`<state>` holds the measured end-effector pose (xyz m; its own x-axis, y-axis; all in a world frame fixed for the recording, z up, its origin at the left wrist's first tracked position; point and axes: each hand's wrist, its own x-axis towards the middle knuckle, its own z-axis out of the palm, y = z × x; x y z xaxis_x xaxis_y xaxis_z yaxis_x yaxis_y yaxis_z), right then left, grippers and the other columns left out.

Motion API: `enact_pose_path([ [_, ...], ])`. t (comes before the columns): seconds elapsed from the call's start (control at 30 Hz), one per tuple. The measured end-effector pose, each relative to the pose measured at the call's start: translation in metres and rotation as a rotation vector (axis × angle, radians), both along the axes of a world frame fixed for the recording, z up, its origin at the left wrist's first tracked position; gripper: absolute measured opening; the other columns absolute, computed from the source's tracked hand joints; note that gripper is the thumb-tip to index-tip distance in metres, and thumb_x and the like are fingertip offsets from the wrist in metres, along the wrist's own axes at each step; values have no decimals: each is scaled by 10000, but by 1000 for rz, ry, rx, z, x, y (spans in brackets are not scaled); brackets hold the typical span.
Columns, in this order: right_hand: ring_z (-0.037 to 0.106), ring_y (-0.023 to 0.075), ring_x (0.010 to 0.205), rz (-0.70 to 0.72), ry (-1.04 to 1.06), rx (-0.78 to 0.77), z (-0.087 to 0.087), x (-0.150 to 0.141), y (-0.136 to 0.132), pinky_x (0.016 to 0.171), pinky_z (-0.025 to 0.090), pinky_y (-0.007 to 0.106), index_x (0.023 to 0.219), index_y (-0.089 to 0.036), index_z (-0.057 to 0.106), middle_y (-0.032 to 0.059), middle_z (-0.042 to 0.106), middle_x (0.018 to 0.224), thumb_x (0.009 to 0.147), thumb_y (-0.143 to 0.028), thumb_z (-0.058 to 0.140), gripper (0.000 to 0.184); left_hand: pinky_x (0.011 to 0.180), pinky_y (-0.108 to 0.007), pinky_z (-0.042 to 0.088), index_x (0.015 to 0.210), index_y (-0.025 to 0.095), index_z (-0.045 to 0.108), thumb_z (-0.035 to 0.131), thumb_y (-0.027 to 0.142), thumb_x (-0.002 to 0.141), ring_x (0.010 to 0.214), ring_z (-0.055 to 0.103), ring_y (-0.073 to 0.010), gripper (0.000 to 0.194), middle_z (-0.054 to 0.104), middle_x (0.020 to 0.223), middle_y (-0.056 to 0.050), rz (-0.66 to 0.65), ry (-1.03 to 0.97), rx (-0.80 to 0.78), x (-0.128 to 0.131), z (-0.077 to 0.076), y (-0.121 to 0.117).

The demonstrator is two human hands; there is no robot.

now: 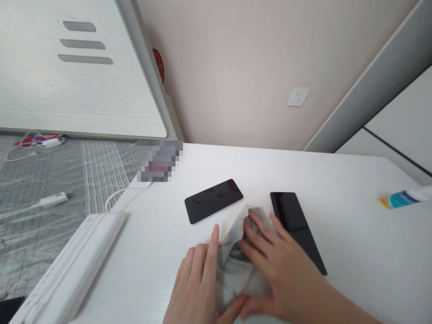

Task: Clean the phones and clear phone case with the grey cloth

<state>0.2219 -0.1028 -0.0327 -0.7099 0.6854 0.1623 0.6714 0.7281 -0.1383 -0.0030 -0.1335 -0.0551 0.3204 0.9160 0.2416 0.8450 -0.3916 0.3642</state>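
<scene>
Together, left hand point(195, 275) and right hand point(285, 265) clamped on gray pouch point(234, 274) (black phone point(213, 201) near).

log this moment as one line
left hand: touching soft grey pouch | right hand: at pouch opening | black-screened rectangular phone: flat on white table, beyond pouch

no legible text, numbers or brands, the blue-and-yellow bottle label point(400, 200) too small for reading

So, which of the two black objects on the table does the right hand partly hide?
The longer black object, on the right; the phone left of it shows whole.
</scene>
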Motion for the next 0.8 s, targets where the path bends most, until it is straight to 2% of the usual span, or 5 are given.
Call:
enact_pose_path([
  [0.1,527,270,1398,150,8,17,-1,-1,-1,1256,286,489,1407,-227,596,38,613,1473,1041,-426,524,423,864,-451,576,1649,207,-20,858,403,721,968,624,-294,1292,633,1106,-89,-23,-8,-11,0,0,2],
  [0.23,502,364,1407,-84,8,25,0,0,0,1247,208,631,1465,-152,535,136,575,1498,973,-672,511,716,849,-458,579,1649,213,-4,844,471,747,957,625,-295,1264,635,1101,-93,5,-3,-7,1,0,2],
  [0.37,523,267,1399,149,1,22,1,0,-1,1267,254,480,1434,-227,568,24,617,1470,1042,-451,518,454,856,-447,576,1648,210,-11,854,424,734,967,623,-294,1277,630,1113,-95,-30,-18,-17,1,1,0],
  [0.5,485,366,1419,-59,-6,18,3,1,0,1261,156,624,1472,-166,528,122,562,1514,961,-705,499,743,836,-458,574,1648,198,-7,850,446,743,949,619,-299,1271,626,1081,-94,-5,7,-3,1,2,0],
  [0.8,469,324,1440,26,27,16,0,-4,-2,1271,163,584,1427,-220,579,62,602,1483,1015,-510,552,505,833,-450,582,1646,214,-33,868,370,714,944,611,-289,1305,615,1076,-83,1,-2,-20,4,1,1],
])
